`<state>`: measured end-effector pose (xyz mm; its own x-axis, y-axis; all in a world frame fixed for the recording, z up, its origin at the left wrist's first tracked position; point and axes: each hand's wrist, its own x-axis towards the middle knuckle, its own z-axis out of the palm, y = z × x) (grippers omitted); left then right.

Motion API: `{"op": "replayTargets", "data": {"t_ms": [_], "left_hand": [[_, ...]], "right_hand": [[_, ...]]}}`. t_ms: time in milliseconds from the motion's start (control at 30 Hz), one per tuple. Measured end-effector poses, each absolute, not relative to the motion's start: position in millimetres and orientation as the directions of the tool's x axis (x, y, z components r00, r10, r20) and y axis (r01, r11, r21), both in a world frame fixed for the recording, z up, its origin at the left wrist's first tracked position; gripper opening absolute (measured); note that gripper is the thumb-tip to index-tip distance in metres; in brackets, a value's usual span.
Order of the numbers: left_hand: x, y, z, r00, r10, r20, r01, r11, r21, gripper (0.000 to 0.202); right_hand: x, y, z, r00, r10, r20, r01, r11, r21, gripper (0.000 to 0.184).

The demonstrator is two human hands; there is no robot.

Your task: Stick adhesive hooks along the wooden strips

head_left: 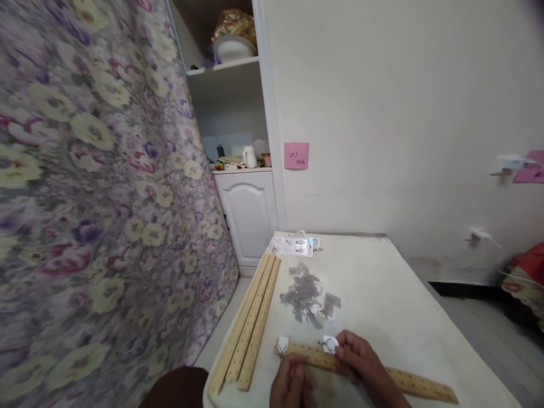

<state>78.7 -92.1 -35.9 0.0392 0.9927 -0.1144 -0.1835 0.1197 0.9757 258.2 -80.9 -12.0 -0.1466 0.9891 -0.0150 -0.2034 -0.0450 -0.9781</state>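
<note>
A pale wooden strip with rows of small holes (414, 385) lies across the near part of the table. Two white cards sit along it: a left card (283, 344) with a small metal piece near its end, and a right card (330, 343) with a dark curved hook-like piece. My left hand (292, 382) is closed, its fingertips at the strip's near edge just below the left card. My right hand (361, 362) bends over the strip, thumb and forefinger pinched at the right card's edge. Its other fingers are partly hidden.
Several more holed wooden strips (250, 323) lie lengthwise along the table's left side. Beyond my hands is a pile of grey plastic pieces (304, 289) and small white cards. Clear packaging (291, 246) lies at the far edge of the white table (382, 294), near the wall.
</note>
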Motion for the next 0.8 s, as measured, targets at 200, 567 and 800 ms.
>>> {"op": "replayTargets", "data": {"t_ms": [200, 567, 800], "left_hand": [[97.8, -83.1, -22.9, 0.180, 0.968, -0.176, -0.128, 0.200, 0.971, 0.047], [89.8, -89.6, 14.7, 0.077, 0.989, 0.123, 0.307, -0.141, 0.941, 0.021], [95.2, -93.0, 16.3, 0.043, 0.954, 0.297, 0.290, -0.297, 0.910, 0.025]], "right_hand": [[247.2, -81.2, -21.0, -0.240, 0.971, -0.001, -0.157, -0.040, -0.987, 0.035], [233.9, -81.5, -20.0, -0.117, 0.993, -0.011, -0.080, -0.020, -0.997, 0.028], [223.0, -82.1, -22.1, -0.075, 0.997, -0.003, -0.157, -0.015, -0.988, 0.032]]}}
